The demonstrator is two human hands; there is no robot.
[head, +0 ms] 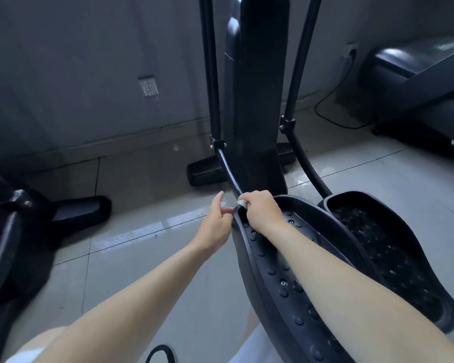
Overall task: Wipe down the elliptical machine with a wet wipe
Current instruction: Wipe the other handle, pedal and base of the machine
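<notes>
The black elliptical machine (260, 100) stands ahead, with its left foot pedal (278, 273) and right foot pedal (388, 252) running toward me. My right hand (262, 209) grips a small white wet wipe (242, 203) and presses it against the front tip of the left pedal. My left hand (215, 221) is just left of that tip, its fingers pinching the pedal's outer rim, thumb raised. Most of the wipe is hidden inside my right fist.
A grey tiled floor (142, 258) with wet streaks lies to the left. Another black machine (8, 231) stands at the far left, and a treadmill (417, 82) with a power cable at the back right. A grey wall (89, 61) runs behind.
</notes>
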